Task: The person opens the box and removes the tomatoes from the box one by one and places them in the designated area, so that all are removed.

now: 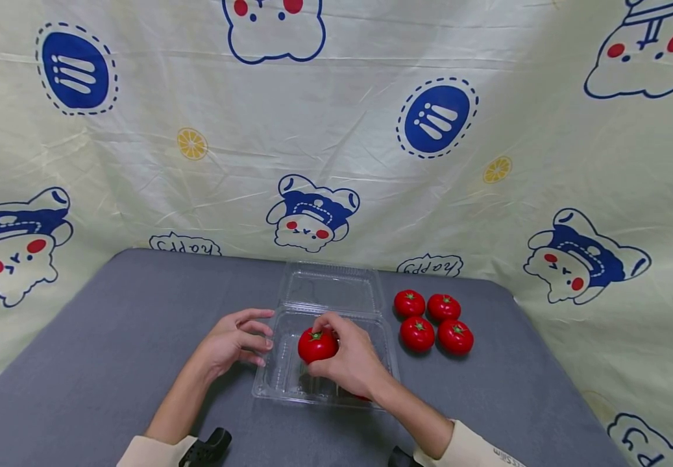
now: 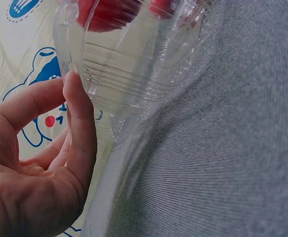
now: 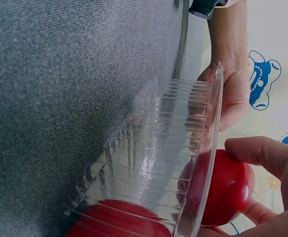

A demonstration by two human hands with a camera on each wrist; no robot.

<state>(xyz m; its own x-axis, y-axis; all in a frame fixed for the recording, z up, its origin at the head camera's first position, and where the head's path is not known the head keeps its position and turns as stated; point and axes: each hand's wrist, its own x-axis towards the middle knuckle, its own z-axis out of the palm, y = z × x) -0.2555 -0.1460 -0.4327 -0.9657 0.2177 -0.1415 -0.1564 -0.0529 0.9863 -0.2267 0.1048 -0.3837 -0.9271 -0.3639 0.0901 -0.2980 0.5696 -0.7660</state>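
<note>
A clear plastic clamshell container (image 1: pixel 289 383) lies with its lid (image 1: pixel 333 288) folded back. My right hand (image 1: pixel 350 357) grips a red tomato (image 1: pixel 315 347) with a green stem top, over the container's base. In the right wrist view this tomato (image 3: pixel 232 185) shows at the rim, partly behind the clear wall. Another tomato (image 3: pixel 116 219) sits low inside the container, mostly hidden by my right hand in the head view. My left hand (image 1: pixel 237 340) has its fingers spread along the left rim, and in the left wrist view its fingertips (image 2: pixel 72 81) are right at that rim.
Several more tomatoes (image 1: pixel 418 334) stand grouped on the grey-covered table (image 1: pixel 137 337), to the right of the container. A pale printed curtain (image 1: pixel 336 130) hangs behind and beside the table. Dark straps (image 1: pixel 204 447) sit on my wrists.
</note>
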